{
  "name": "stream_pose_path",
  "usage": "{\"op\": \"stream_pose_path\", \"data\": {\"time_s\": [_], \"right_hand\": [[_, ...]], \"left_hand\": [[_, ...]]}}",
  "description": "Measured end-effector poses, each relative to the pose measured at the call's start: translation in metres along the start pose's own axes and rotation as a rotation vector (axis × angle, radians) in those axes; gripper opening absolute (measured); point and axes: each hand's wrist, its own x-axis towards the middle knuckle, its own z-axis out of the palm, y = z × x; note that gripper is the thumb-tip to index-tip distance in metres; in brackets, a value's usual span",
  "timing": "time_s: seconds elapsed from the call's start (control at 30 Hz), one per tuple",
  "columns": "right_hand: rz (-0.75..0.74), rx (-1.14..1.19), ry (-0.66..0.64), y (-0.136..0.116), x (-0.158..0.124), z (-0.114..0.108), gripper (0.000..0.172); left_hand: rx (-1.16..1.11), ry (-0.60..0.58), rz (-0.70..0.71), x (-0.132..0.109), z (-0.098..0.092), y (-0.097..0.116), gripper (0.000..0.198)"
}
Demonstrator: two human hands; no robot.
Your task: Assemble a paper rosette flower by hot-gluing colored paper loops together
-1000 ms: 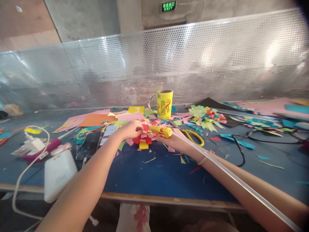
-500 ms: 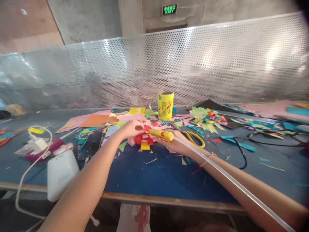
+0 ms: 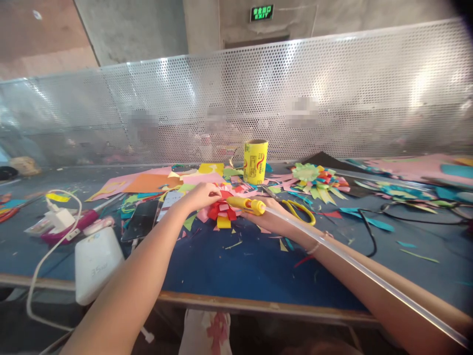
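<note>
My right hand is wrapped round a yellow hot glue gun. A long clear glue stick runs from its back end over my right forearm. The gun's front lies against a paper flower of red, pink and yellow strips on the table. At the flower's upper left edge my left hand is closed in a pinch on it. What exactly sits between those fingertips is hidden. Just right of my right hand rest scissors with yellow handles.
A yellow cardboard tube stands behind the flower. Coloured paper scraps and a finished-looking paper flower lie beyond my right hand. A phone, a white power bank and cables are at left. A perforated metal panel borders the table's back.
The view has shifted very slightly. Both hands, the glue gun and the paper flower keep nearly the same positions relative to each other.
</note>
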Motion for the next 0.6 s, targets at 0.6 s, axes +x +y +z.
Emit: {"op": "stream_pose_path", "data": {"time_s": [0.6], "right_hand": [[0.055,-0.129,-0.005,-0.0093,0.0013,0.0009,0.021]], "left_hand": [[-0.031,0.004,0.004,0.0017,0.0044,-0.0007,0.024]]}}
